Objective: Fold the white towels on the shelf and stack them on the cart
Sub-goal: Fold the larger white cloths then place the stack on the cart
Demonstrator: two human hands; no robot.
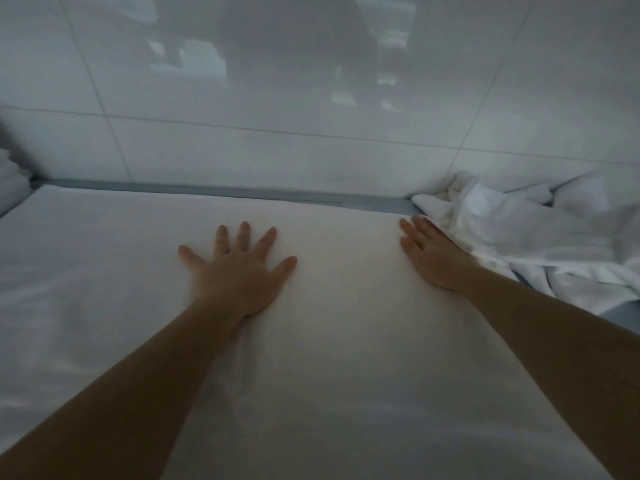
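Observation:
A large white towel (pixel 346 323) lies spread flat over the shelf surface and fills most of the view. My left hand (pixel 239 268) presses flat on it near the middle, fingers spread and straight. My right hand (pixel 433 254) lies flat along the towel's right edge, fingers straight and pointing toward the wall. A crumpled heap of white towels (pixel 526 237) sits just right of my right hand, touching it.
A glossy white tiled wall (pixel 311 98) rises directly behind the shelf. A grey-blue shelf edge (pixel 242 192) shows along the back. More white cloth (pixel 10 178) bulges at the far left. The cart is out of view.

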